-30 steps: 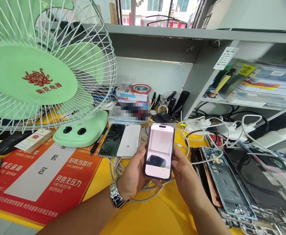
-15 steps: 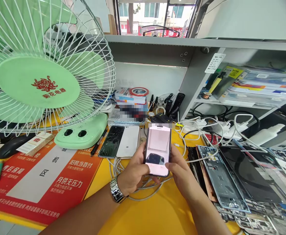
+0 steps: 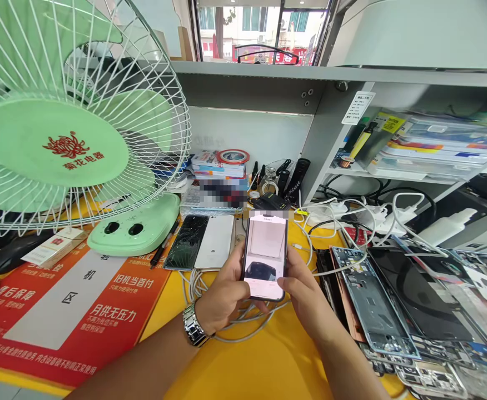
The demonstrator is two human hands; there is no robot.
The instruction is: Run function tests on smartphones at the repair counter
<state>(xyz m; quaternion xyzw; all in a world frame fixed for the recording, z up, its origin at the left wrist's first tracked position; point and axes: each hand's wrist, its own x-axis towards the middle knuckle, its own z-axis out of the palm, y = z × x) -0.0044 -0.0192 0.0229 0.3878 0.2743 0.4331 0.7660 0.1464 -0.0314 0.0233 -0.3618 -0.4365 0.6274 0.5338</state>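
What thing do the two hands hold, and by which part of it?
A lit phone, held by its lower half: the left hand is at its left edge, the right hand at its right edge.

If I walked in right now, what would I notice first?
Probably the big, round, wire-caged green fan, filling the upper left. Next, the glowing, black-edged phone near the middle, held between the left hand and right hand. Then the blue-edged, rectangular phone frame lying at the right.

Phone [image 3: 265, 259] black-edged, screen [image 3: 266, 240] pinkish-white; tabletop [image 3: 243, 369] yellow; fan [image 3: 22, 147] pale green, red flower emblem [image 3: 66, 145].
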